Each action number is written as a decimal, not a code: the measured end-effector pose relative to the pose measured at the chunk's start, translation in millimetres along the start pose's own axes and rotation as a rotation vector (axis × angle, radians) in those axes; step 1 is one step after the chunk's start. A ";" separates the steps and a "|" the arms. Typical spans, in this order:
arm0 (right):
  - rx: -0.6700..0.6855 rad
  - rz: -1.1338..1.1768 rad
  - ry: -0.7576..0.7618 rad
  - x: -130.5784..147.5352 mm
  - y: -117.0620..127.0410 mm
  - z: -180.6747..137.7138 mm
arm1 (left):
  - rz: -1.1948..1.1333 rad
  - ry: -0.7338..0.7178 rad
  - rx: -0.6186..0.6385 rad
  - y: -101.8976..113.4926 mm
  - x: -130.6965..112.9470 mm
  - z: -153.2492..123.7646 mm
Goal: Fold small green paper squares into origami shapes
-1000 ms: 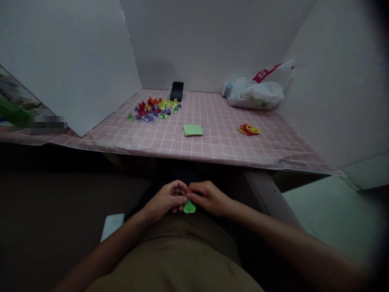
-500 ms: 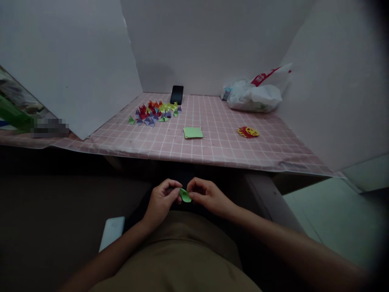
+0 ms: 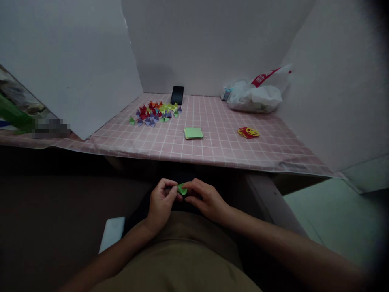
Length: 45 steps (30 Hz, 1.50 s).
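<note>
Above my lap, just below the table's front edge, a small piece of folded green paper (image 3: pixel 182 190) sits between my two hands. My left hand (image 3: pixel 162 201) is closed, pinching the paper's left side between thumb and fingers. The fingertips of my right hand (image 3: pixel 208 200) lie against the paper's upper right part, while its thumb stays below, apart from the fingers. Fingers cover part of the paper, so its full folded shape cannot be made out.
Many coloured folded paper figures (image 3: pixel 154 113) cluster on the pink checked table (image 3: pixel 146 148). A stack of green paper sheets (image 3: pixel 193 133), red and yellow cut-outs (image 3: pixel 248 132), a black phone (image 3: pixel 177 95) and a white plastic bag (image 3: pixel 257 97) are there too. A white flat device (image 3: pixel 112 234) lies left of my lap.
The right thumb has come off the green paper, and the right fingers have moved left over it. The paper has shifted slightly up and left, still in my left hand.
</note>
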State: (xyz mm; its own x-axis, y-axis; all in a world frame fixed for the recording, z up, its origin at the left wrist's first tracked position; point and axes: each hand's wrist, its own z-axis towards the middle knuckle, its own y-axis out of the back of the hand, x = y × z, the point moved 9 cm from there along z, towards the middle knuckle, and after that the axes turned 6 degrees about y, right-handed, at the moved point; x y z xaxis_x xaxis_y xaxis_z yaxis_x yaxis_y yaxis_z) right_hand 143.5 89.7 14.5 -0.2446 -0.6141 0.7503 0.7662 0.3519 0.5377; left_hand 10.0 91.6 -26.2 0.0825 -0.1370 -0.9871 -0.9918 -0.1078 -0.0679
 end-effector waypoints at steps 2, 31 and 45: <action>-0.008 -0.044 0.044 2.3 0.9 0.3 | -0.015 0.001 0.002 -0.6 2.3 -1.1; -0.350 0.449 -0.429 -42.4 -0.2 -12.9 | 0.259 -0.349 0.069 -13.0 -15.3 -19.5; -0.402 0.803 -0.593 -54.2 -17.6 -20.6 | 0.561 -0.833 0.091 -29.7 -40.5 -45.1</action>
State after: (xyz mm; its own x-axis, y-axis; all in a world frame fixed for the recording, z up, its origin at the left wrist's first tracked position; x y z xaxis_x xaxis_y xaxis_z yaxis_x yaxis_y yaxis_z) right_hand 155.5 102.2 -43.6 0.2506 0.1712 0.9528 0.9439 0.1755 -0.2798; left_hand 40.5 55.9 22.3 -0.4579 0.5905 -0.6646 -0.8733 -0.1586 0.4607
